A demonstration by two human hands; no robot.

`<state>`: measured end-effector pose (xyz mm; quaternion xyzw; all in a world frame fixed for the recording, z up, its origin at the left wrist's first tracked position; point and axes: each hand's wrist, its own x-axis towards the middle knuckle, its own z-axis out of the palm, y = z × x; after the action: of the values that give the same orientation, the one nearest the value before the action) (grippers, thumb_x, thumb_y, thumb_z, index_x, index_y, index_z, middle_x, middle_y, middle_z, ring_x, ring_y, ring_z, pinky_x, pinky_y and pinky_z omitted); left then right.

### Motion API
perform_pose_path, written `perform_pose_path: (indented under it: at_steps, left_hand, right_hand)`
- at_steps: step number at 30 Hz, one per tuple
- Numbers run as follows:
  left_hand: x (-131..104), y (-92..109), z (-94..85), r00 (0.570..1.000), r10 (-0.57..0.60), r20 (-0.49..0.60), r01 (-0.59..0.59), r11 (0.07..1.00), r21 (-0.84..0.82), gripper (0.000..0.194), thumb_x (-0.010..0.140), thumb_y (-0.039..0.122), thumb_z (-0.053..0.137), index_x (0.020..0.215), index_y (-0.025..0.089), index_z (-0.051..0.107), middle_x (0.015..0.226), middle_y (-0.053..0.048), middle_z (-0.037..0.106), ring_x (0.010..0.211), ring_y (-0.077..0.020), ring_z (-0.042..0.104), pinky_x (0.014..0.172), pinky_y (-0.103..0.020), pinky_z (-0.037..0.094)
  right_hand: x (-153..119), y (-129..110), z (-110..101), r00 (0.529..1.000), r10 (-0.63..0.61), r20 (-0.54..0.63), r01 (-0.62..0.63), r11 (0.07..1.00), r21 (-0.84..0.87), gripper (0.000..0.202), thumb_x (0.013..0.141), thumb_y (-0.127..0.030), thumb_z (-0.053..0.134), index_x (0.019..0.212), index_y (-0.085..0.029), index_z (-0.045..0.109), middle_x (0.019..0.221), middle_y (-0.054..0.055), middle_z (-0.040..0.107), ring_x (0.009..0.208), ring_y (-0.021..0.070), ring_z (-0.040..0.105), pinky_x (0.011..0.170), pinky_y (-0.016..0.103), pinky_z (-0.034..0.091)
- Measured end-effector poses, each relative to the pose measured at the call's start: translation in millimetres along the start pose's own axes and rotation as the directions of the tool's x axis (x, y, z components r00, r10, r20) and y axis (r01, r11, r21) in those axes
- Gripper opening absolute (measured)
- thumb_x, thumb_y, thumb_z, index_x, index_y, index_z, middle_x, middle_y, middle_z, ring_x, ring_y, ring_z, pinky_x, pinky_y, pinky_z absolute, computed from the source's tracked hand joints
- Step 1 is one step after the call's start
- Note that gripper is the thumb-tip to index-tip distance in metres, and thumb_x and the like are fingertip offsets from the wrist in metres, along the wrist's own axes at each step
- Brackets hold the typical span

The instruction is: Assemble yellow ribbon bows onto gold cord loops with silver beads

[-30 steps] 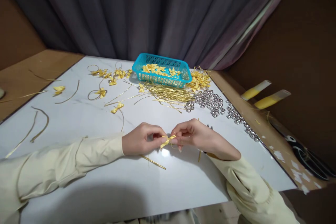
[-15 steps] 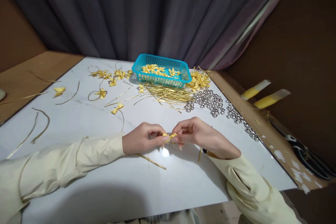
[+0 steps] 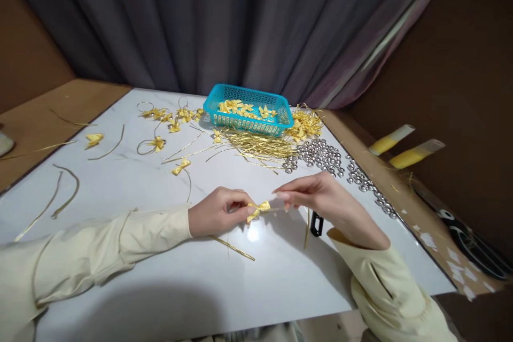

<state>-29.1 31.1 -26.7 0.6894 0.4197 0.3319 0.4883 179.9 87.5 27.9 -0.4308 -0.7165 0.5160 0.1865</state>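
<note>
Between finger and thumb, my left hand [image 3: 222, 212] pinches a small yellow ribbon bow [image 3: 260, 208] low over the white table [image 3: 168, 278]. A thin strand runs from the bow toward my right hand [image 3: 316, 197], whose fingertips are pinched around its far end. My right hand is a short way to the right of the bow. Gold wire ties [image 3: 262, 144] lie in a bundle beyond the hands, beside a pile of small silver rings or beads [image 3: 323, 155]. A gold tie [image 3: 234, 247] rests just below my left hand.
A blue basket [image 3: 248, 124] with yellow bows stands at the back, with more bows [image 3: 304, 124] beside it. A black object [image 3: 316, 224] lies under my right wrist. Scissors [image 3: 476, 248], yellow tubes [image 3: 417, 154] and paper scraps are at the right; loose ties lie left.
My right hand has moved right, away from the bow, and the strand between them now shows. The black object is uncovered. My left hand keeps its place on the bow.
</note>
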Motion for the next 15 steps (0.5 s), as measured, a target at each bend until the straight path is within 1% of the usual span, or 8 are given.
perform_pose_path:
  at_steps: [1, 3, 4, 5, 7, 10, 13, 15]
  left_hand:
    - [0.1, 0.7, 0.0, 1.0, -0.021, -0.005, 0.021, 1.0, -0.022, 0.022, 0.081, 0.027, 0.05, 0.071, 0.011, 0.061, 0.065, -0.004, 0.063, 0.06, -0.012, 0.056, 0.06, -0.022, 0.043]
    - [0.1, 2.6, 0.0, 0.998, -0.053, -0.017, 0.052, 0.998, -0.045, 0.023, 0.081, 0.028, 0.05, 0.07, 0.011, 0.06, 0.066, -0.005, 0.064, 0.062, -0.0126, 0.056, 0.063, -0.023, 0.044]
    - [-0.1, 3.9, -0.1, 0.998, -0.06, -0.022, 0.059, 0.997, -0.049, 0.024, 0.081, 0.028, 0.049, 0.069, 0.011, 0.06, 0.066, -0.005, 0.064, 0.063, -0.0128, 0.056, 0.064, -0.023, 0.043]
    - [-0.5, 5.3, -0.4, 0.998, -0.062, -0.021, 0.061, 0.997, -0.05, 0.024, 0.082, 0.028, 0.049, 0.069, 0.011, 0.061, 0.066, -0.006, 0.064, 0.063, -0.0129, 0.056, 0.064, -0.023, 0.043]
    - [-1.7, 8.7, -1.1, 0.998, -0.059, -0.01, 0.058, 0.998, -0.039, 0.025, 0.082, 0.029, 0.049, 0.07, 0.011, 0.062, 0.067, -0.006, 0.065, 0.063, -0.013, 0.056, 0.063, -0.023, 0.042]
    - [-3.4, 14.2, -3.0, 0.998, -0.054, 0.01, 0.054, 0.998, -0.021, 0.026, 0.082, 0.029, 0.05, 0.071, 0.01, 0.063, 0.069, -0.006, 0.066, 0.065, -0.0135, 0.056, 0.063, -0.024, 0.042]
    - [-3.9, 19.1, -5.2, 0.999, -0.043, 0.033, 0.044, 0.998, -0.034, 0.027, 0.083, 0.03, 0.049, 0.073, 0.011, 0.063, 0.07, -0.006, 0.066, 0.065, -0.0132, 0.056, 0.063, -0.023, 0.042]
    - [-3.9, 21.8, -6.4, 0.999, -0.031, 0.043, 0.033, 0.999, -0.036, 0.027, 0.084, 0.031, 0.048, 0.073, 0.011, 0.063, 0.069, -0.005, 0.066, 0.065, -0.0129, 0.055, 0.063, -0.023, 0.041]
  right_hand:
    - [-3.6, -2.2, -4.0, 0.996, -0.026, -0.088, 0.024, 0.999, -0.031, 0.021, 0.067, -0.036, 0.071, 0.072, -0.016, 0.074, 0.06, 0.005, 0.068, 0.054, 0.0133, 0.057, 0.051, 0.024, 0.045]
    - [-11.5, -7.2, -8.1, 0.953, -0.089, -0.288, 0.076, 0.995, -0.058, 0.019, 0.067, -0.037, 0.072, 0.065, -0.019, 0.074, 0.065, 0.006, 0.07, 0.058, 0.0143, 0.059, 0.052, 0.024, 0.046]
    - [-15.2, -9.8, -8.0, 0.931, -0.101, -0.351, 0.087, 0.995, -0.055, 0.018, 0.066, -0.037, 0.072, 0.063, -0.019, 0.074, 0.066, 0.006, 0.07, 0.058, 0.014, 0.058, 0.052, 0.024, 0.046]
    - [-18.3, -12.4, -6.6, 0.921, -0.104, -0.376, 0.095, 0.995, -0.044, 0.018, 0.066, -0.037, 0.073, 0.063, -0.019, 0.074, 0.064, 0.006, 0.069, 0.054, 0.0127, 0.056, 0.049, 0.024, 0.045]
    - [-22.0, -16.4, -1.4, 0.938, -0.08, -0.337, 0.09, 0.996, 0.014, 0.02, 0.067, -0.037, 0.071, 0.068, -0.017, 0.074, 0.056, 0.004, 0.065, 0.044, 0.0099, 0.049, 0.041, 0.023, 0.04]
    - [-20.9, -17.2, 6.4, 0.974, -0.047, -0.223, 0.063, 0.996, 0.068, 0.023, 0.068, -0.037, 0.07, 0.076, -0.015, 0.075, 0.049, 0.001, 0.057, 0.039, 0.007, 0.042, 0.037, 0.021, 0.035]
    - [-16.2, -12.0, 11.5, 0.994, -0.03, -0.108, 0.034, 0.999, 0.036, 0.028, 0.067, -0.036, 0.071, 0.084, -0.013, 0.074, 0.044, -0.002, 0.051, 0.038, 0.0062, 0.039, 0.037, 0.021, 0.034]
    - [-13.9, -8.5, 14.8, 1.0, -0.024, -0.002, 0.024, 1.0, -0.002, 0.03, 0.071, -0.037, 0.068, 0.087, -0.013, 0.074, 0.044, -0.002, 0.05, 0.038, 0.0063, 0.039, 0.038, 0.02, 0.034]
